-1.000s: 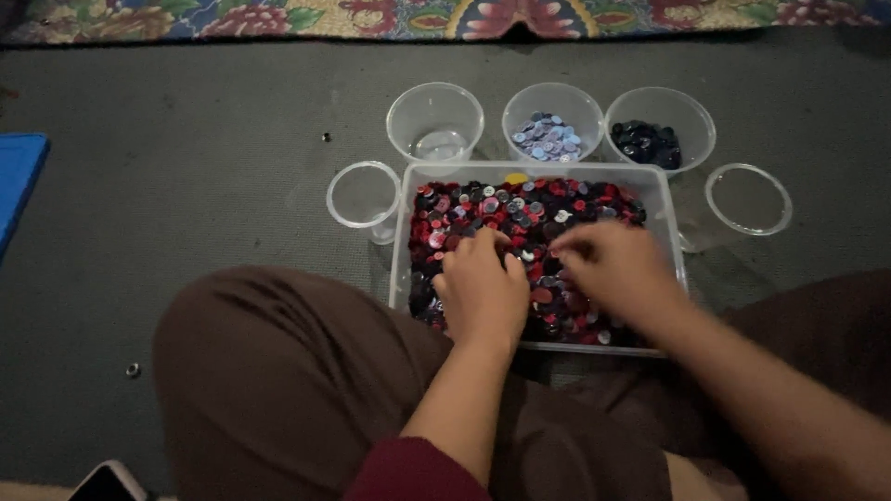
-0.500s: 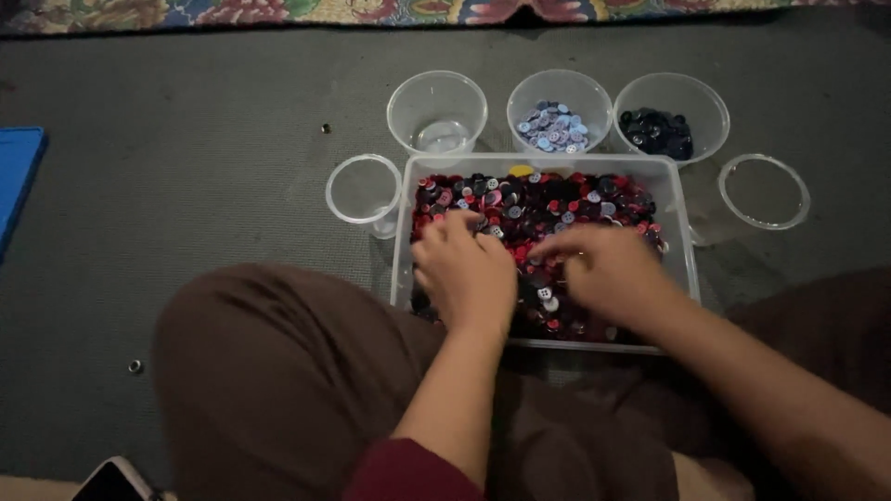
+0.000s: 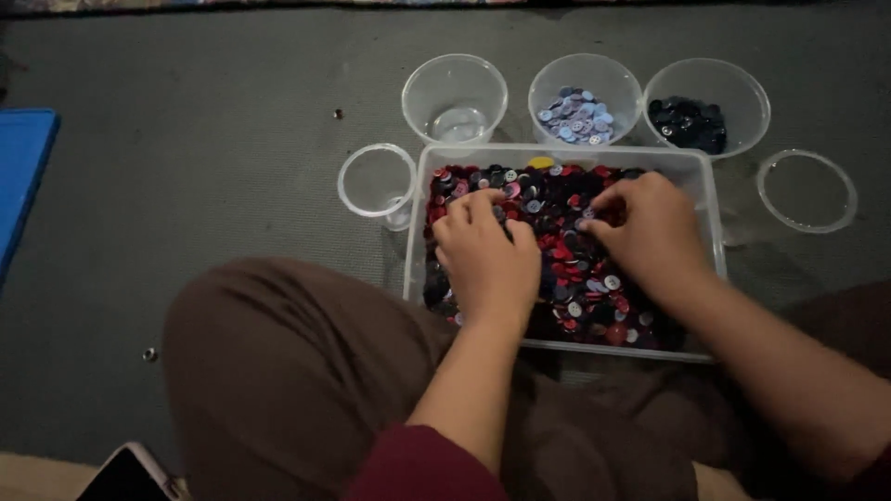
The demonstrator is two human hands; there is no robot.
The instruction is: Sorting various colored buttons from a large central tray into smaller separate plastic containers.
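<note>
Red, black and blue buttons point(image 3: 557, 243) fill a clear tub point(image 3: 710, 199) on the floor; left hand point(image 3: 487, 255) and right hand point(image 3: 650, 237) rest apart, fingers curled among them, any grasp hidden. Small, light, likely slippery, best pinched by the rim.

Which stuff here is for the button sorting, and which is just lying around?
In use: left hand, right hand, clear bin of mixed buttons, light blue buttons cup, dark buttons cup, empty cup.

Lying about: blue tray, phone, stray button.
</note>
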